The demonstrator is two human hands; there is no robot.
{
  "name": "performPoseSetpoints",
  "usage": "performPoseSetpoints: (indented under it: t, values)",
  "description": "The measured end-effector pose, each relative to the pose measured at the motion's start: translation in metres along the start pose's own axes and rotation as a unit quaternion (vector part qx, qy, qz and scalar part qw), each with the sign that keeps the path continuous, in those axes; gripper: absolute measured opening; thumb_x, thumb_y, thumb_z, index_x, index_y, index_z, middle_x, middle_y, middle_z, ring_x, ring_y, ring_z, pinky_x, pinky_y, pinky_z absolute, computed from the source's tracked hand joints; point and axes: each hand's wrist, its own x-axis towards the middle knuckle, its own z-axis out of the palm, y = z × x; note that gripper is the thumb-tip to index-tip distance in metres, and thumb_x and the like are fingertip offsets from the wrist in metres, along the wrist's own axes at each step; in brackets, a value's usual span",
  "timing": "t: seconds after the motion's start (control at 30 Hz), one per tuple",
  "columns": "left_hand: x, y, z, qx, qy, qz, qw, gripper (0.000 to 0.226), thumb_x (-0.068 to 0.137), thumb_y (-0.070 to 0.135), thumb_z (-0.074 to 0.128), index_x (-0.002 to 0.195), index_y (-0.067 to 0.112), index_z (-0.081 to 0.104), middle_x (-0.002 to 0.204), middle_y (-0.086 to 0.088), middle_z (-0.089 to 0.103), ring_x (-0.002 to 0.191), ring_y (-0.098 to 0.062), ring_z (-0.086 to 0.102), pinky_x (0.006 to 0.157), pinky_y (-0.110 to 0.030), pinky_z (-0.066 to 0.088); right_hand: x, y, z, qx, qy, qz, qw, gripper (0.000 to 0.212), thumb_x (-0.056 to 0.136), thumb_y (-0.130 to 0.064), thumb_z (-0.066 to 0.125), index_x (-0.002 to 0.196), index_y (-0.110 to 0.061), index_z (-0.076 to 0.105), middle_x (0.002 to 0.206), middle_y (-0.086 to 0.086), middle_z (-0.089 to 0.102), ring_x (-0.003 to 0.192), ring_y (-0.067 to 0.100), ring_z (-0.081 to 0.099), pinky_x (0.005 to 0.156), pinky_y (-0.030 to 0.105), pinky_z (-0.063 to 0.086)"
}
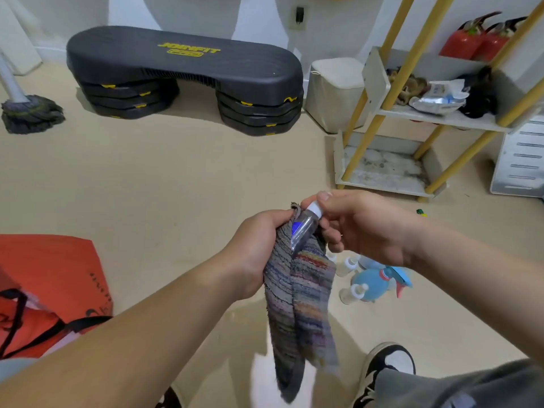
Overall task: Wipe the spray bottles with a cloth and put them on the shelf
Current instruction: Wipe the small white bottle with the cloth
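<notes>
Even, soft indoor light with faint shadows; wide-angle bending at the edges, slight blur throughout the picture.

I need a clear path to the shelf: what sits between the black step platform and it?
In the head view, a cream boxy bin stands between the step platform and the shelf.

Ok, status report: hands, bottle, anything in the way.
Left hand grips striped cloth. Right hand pinches small clear bottle at its white cap, body against the cloth. More bottles on floor beneath; shelf ahead right, nothing blocking it.
</notes>
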Motion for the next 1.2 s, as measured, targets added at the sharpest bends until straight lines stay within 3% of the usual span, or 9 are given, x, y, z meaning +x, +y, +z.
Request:
performPoseSetpoints:
  t: [0.13, 0.27, 0.43, 0.57, 0.7, 0.9, 0.97, 1.07, 1.2]
  values:
    - [-0.001, 0.002, 0.013, 0.118, 0.051, 0.055, 0.990, 0.039, 0.098, 0.039, 0.054, 0.108, 0.007, 0.073, 0.111, -0.016, 0.074, 0.101, -0.034, 0.068, 0.097, -0.046, 0.049, -0.001, 0.000, 0.002, -0.004, 0.032, -0.027, 0.999, 0.027, 0.103, -0.033, 0.062, 0.088, -0.011, 0.055, 0.061, 0.002, 0.046, 0.049, 0.015, 0.043, 0.049, 0.028, 0.038]
    - [-0.016, -0.009, 0.035, 0.448, 0.142, 0.209, 0.858, 0.017, 0.103, 0.048, 0.047, 0.106, 0.037, 0.060, 0.093, 0.007, 0.074, 0.089, -0.014, 0.073, 0.079, -0.043, 0.060, 0.000, 0.003, 0.005, -0.046, 0.080, -0.027, 0.995, 0.046, 0.090, -0.055, 0.072, 0.097, -0.013, 0.054, 0.061, 0.006, 0.048, 0.047, 0.016, 0.046, 0.046, 0.028, 0.040]
    - [-0.020, 0.006, 0.034, 0.292, 0.142, 0.158, 0.932, 0.030, 0.110, 0.033, 0.046, 0.096, 0.020, 0.069, 0.082, 0.000, 0.072, 0.075, -0.021, 0.077, 0.060, -0.025, 0.050, -0.002, 0.001, 0.003, -0.006, 0.047, -0.019, 0.999, 0.035, 0.097, -0.042, 0.068, 0.087, -0.012, 0.054, 0.067, 0.004, 0.053, 0.055, 0.019, 0.050, 0.052, 0.031, 0.039]
    - [-0.018, 0.016, 0.023, 0.211, 0.123, 0.130, 0.961, 0.035, 0.109, 0.021, 0.045, 0.092, 0.003, 0.071, 0.086, -0.011, 0.076, 0.076, -0.023, 0.069, 0.073, -0.030, 0.053, -0.004, 0.002, 0.001, 0.003, 0.006, -0.024, 1.000, 0.007, 0.103, -0.012, 0.059, 0.099, -0.008, 0.061, 0.070, 0.005, 0.055, 0.056, 0.018, 0.051, 0.053, 0.030, 0.041]
    - [-0.019, 0.011, 0.024, 0.211, 0.093, 0.116, 0.966, 0.037, 0.110, 0.029, 0.046, 0.101, 0.005, 0.073, 0.091, -0.008, 0.077, 0.081, -0.019, 0.070, 0.077, -0.028, 0.053, -0.002, 0.000, 0.000, -0.015, 0.056, -0.048, 0.997, 0.010, 0.103, -0.016, 0.063, 0.097, -0.009, 0.061, 0.066, 0.003, 0.055, 0.056, 0.017, 0.051, 0.053, 0.030, 0.043]
    - [-0.022, 0.005, 0.031, 0.191, 0.119, 0.083, 0.971, 0.042, 0.111, 0.038, 0.045, 0.105, 0.002, 0.067, 0.091, -0.036, 0.068, 0.068, -0.054, 0.063, 0.067, -0.048, 0.051, -0.002, -0.003, -0.002, 0.027, 0.136, -0.039, 0.990, 0.034, 0.094, -0.039, 0.075, 0.086, -0.015, 0.052, 0.062, 0.002, 0.049, 0.052, 0.019, 0.049, 0.051, 0.031, 0.044]
    - [-0.022, 0.009, 0.030, 0.156, 0.127, 0.074, 0.977, 0.043, 0.111, 0.035, 0.044, 0.109, 0.000, 0.069, 0.106, -0.037, 0.070, 0.088, -0.065, 0.066, 0.075, -0.061, 0.056, -0.004, -0.005, -0.002, 0.050, 0.098, -0.042, 0.993, 0.029, 0.098, -0.036, 0.069, 0.088, -0.014, 0.053, 0.067, 0.003, 0.050, 0.056, 0.019, 0.050, 0.055, 0.032, 0.043]
    - [-0.018, 0.011, 0.025, 0.111, 0.143, 0.056, 0.982, 0.044, 0.107, 0.032, 0.050, 0.104, -0.004, 0.075, 0.111, -0.031, 0.074, 0.100, -0.053, 0.071, 0.100, -0.063, 0.052, -0.005, -0.007, -0.005, 0.061, 0.045, -0.044, 0.996, 0.016, 0.103, -0.015, 0.056, 0.088, -0.013, 0.055, 0.074, 0.006, 0.053, 0.058, 0.019, 0.050, 0.058, 0.034, 0.040]
    - [-0.017, 0.007, 0.021, 0.065, 0.126, 0.028, 0.990, 0.044, 0.101, 0.031, 0.058, 0.107, -0.009, 0.074, 0.118, -0.030, 0.073, 0.096, -0.036, 0.070, 0.105, -0.057, 0.051, -0.006, -0.005, -0.006, 0.042, 0.029, -0.041, 0.998, 0.023, 0.106, -0.011, 0.051, 0.084, -0.014, 0.056, 0.074, 0.005, 0.053, 0.059, 0.018, 0.050, 0.058, 0.033, 0.041]
